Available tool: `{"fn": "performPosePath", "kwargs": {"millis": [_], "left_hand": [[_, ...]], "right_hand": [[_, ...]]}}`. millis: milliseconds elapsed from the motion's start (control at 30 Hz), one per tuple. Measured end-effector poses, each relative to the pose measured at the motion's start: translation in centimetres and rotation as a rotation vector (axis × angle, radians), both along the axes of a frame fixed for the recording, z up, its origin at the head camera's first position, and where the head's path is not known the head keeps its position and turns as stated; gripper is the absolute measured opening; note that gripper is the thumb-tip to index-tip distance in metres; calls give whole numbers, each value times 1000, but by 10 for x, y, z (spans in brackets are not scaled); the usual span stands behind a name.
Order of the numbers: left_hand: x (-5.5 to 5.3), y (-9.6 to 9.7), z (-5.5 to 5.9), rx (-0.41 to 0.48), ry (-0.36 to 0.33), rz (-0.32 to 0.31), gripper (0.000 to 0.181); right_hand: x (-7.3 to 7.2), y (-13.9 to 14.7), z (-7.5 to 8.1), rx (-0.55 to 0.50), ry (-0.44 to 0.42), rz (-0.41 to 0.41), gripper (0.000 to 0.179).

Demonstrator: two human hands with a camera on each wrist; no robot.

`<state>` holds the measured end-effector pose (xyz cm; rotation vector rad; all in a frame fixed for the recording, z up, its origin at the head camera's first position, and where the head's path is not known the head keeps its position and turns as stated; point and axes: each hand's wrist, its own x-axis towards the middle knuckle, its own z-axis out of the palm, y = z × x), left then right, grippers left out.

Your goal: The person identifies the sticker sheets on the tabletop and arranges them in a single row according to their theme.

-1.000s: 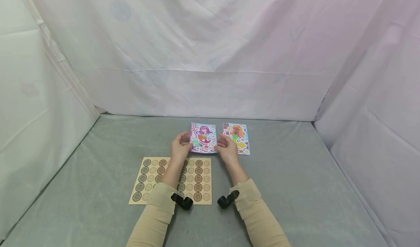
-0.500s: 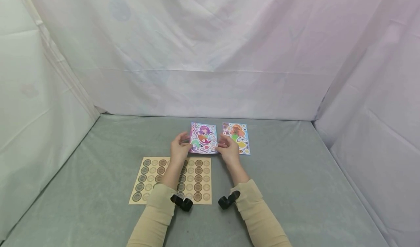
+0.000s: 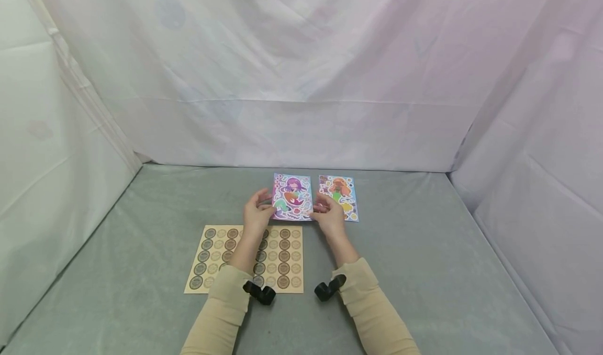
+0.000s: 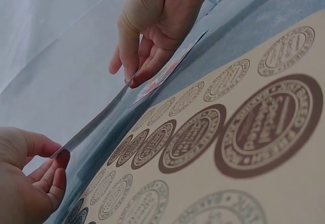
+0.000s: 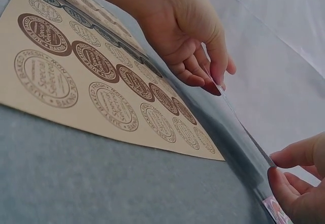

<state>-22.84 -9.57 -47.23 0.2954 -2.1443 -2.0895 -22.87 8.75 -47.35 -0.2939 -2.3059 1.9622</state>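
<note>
A mermaid sticker sheet [image 3: 292, 195] with a purple-haired figure is held between both hands, raised off the table in the wrist views. My left hand [image 3: 257, 213] pinches its left edge near the lower corner, thumb on top and fingers beneath. At the opposite edge my right hand [image 3: 328, 216] pinches it the same way. Seen edge-on in the left wrist view, the sheet [image 4: 96, 122] bends slightly between the fingertips. A second sticker sheet [image 3: 349, 192], with an orange-haired mermaid, lies flat to the right, partly covered by my right hand.
A tan sheet of round labels [image 3: 294, 261] lies nearer to me, partly under my left forearm in the head view. The labels read "Special Selected". A grey cloth covers the table [image 3: 424, 271], and white curtains [image 3: 301, 135] hang behind and at both sides.
The hands and the mermaid sheet stay almost in place. My right hand has shifted very slightly to the right; the other sheets lie as before.
</note>
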Motion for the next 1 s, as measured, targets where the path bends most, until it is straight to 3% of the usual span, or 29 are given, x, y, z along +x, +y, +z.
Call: {"fn": "performPosePath", "kwargs": {"millis": [1000], "left_hand": [[11,5,13,31,8,-63,68]], "right_hand": [[7,16,10,-108,-3,32,68]]}}
